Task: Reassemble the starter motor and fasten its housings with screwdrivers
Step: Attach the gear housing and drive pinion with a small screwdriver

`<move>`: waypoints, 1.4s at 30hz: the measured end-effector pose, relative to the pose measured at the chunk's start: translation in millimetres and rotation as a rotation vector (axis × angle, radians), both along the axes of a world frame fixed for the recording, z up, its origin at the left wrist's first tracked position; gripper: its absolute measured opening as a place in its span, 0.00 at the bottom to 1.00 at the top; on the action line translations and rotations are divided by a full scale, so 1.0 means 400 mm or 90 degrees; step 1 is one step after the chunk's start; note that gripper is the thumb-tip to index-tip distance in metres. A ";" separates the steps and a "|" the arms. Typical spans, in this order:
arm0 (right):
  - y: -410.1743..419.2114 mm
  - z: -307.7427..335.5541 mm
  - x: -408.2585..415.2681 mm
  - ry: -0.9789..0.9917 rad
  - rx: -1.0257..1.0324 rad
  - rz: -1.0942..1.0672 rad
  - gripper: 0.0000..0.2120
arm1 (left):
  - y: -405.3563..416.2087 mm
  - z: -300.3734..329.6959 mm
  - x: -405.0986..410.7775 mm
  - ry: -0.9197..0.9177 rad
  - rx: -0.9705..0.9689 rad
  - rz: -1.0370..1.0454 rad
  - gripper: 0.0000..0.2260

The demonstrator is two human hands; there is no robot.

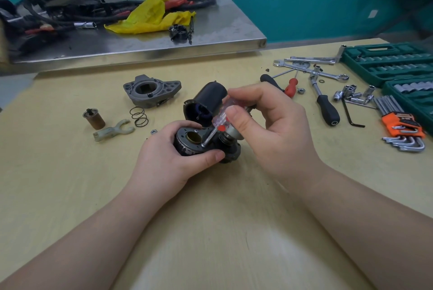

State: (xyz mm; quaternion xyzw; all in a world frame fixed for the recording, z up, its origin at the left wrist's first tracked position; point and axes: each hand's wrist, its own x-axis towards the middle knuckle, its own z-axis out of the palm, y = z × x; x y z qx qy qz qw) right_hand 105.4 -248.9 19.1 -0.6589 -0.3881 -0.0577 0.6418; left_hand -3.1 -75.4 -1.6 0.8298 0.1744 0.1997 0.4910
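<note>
My left hand point(168, 160) grips a dark round starter housing part point(187, 146) with a brass bushing in its middle, held just above the wooden table point(210, 231). My right hand point(269, 125) holds a clear-handled screwdriver point(220, 116), its metal tip set on the face of that part beside the bushing. A geared shaft end point(228, 138) sticks up at the part's right side. Behind it stands the black cylindrical motor body point(206, 104). The grey aluminium nose housing point(151, 90) lies further back left.
A brown plunger point(95, 117), a spring point(139, 116), a pale shift fork point(112, 131) and a small nut point(153, 132) lie at left. Screwdrivers, wrenches, sockets and hex keys point(403, 130) lie at right by green socket cases point(384, 62). A cluttered steel bench point(210, 29) stands behind.
</note>
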 end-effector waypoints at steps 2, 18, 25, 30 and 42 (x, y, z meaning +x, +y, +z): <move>0.004 0.006 -0.004 -0.026 -0.006 -0.006 0.09 | -0.001 0.001 -0.001 -0.002 -0.001 -0.002 0.27; -0.001 0.004 -0.002 0.000 0.011 0.009 0.09 | 0.000 -0.002 -0.002 -0.008 -0.011 -0.005 0.29; -0.003 0.004 0.001 -0.003 0.002 0.005 0.08 | 0.001 -0.002 0.000 -0.006 -0.007 0.000 0.29; 0.000 0.000 -0.004 0.004 0.022 -0.007 0.09 | 0.005 -0.009 -0.002 -0.005 0.003 -0.004 0.27; 0.008 0.003 -0.007 -0.027 0.009 -0.031 0.08 | 0.003 -0.004 -0.001 -0.010 0.000 -0.006 0.31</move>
